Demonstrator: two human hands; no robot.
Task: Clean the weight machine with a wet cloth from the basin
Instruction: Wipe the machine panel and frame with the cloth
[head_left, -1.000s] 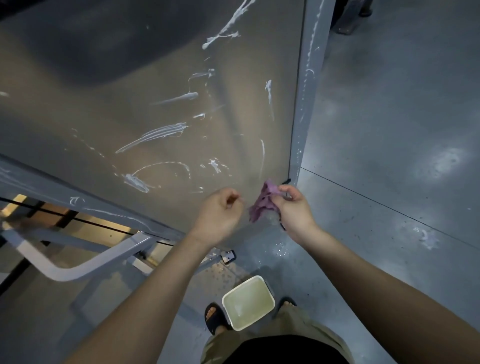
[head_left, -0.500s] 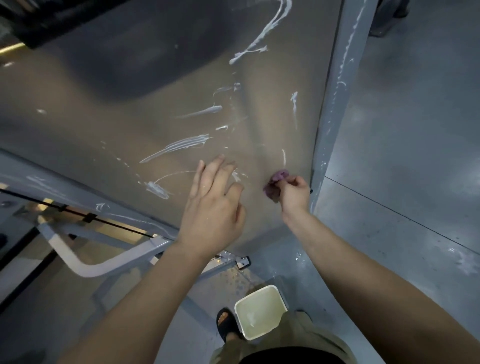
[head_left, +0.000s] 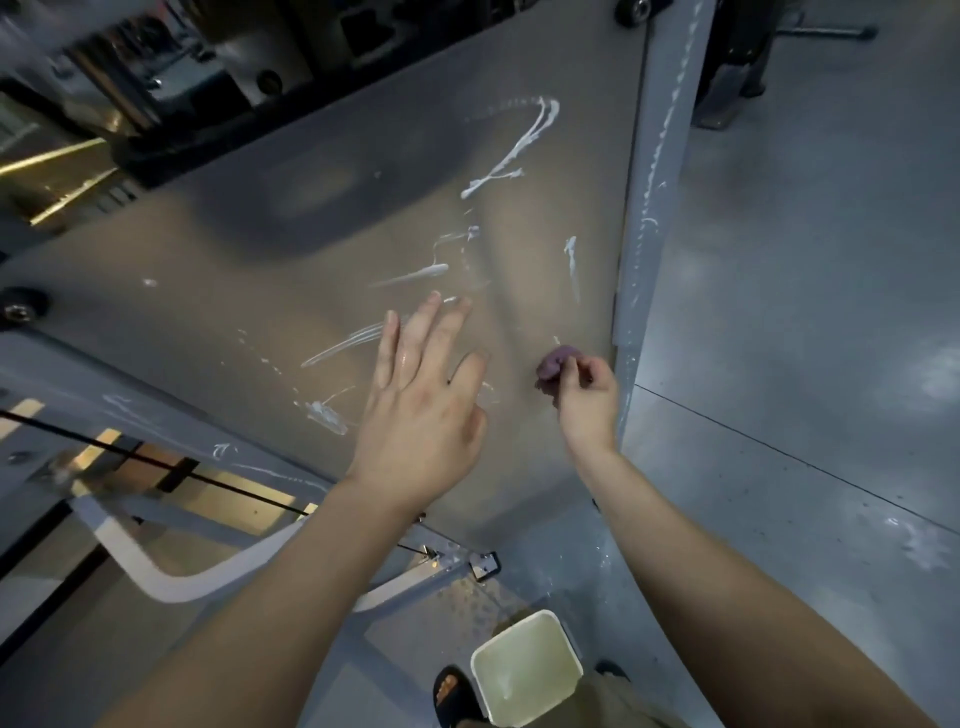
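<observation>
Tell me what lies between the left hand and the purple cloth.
In the head view, only the machine's grey panel, with one faint white smear beside the left hand; the cloth sits in the right hand.

right hand (head_left: 589, 397) gripping purple cloth (head_left: 553, 364), streaked panel (head_left: 322, 249)

A single wide-angle view looks from the person's head, forward and steeply down. It faces the weight machine (head_left: 311, 260) from close by, its flat panel filling the far left and centre. The basin (head_left: 524, 670) and a sandalled foot (head_left: 452, 696) sit at the near bottom edge. The floor (head_left: 805, 364) runs along the right.
</observation>
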